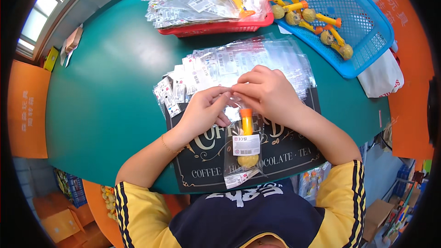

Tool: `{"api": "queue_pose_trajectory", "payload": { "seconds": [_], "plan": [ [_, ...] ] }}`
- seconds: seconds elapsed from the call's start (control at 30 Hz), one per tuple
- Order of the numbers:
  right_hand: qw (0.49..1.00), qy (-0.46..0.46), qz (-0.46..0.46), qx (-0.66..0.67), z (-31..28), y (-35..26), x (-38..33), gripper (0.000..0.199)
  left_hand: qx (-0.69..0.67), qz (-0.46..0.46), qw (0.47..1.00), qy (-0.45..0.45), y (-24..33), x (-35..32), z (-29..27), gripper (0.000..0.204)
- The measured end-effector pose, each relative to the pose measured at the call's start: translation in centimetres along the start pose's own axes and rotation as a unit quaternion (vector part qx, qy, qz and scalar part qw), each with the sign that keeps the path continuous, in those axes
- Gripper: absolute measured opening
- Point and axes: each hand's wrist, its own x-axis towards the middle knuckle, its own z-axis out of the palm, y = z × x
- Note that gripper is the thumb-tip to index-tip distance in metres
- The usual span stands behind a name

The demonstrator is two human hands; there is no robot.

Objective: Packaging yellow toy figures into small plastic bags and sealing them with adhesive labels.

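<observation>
My left hand and my right hand both pinch the top edge of a clear plastic bag. Inside the bag lies a yellow and orange toy, with its round yellow end toward me. The bag rests on a black printed mat on the green table. Just beyond my hands lies a spread pile of empty clear bags with white labels.
A blue basket at the far right holds several loose yellow and orange toys. A red tray at the back carries several bagged toys. A white cloth lies by the basket. Orange boxes stand on the floor.
</observation>
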Motion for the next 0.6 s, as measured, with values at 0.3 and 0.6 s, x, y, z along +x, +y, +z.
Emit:
{"api": "queue_pose_trajectory", "payload": {
  "seconds": [0.3, 0.6],
  "plan": [
    [0.992, -0.051, -0.033, -0.115, 1.4, -0.4, 0.8, 0.009, 0.041, 0.043, 0.998, 0.003, -0.3, -0.2, 0.2, 0.023],
    [0.998, 0.021, 0.052, 0.027, 2.2, 2.4, 1.5, 0.010, 0.061, 0.072, 0.996, 0.003, -0.4, -0.1, 0.3, 0.024]
  ]
}}
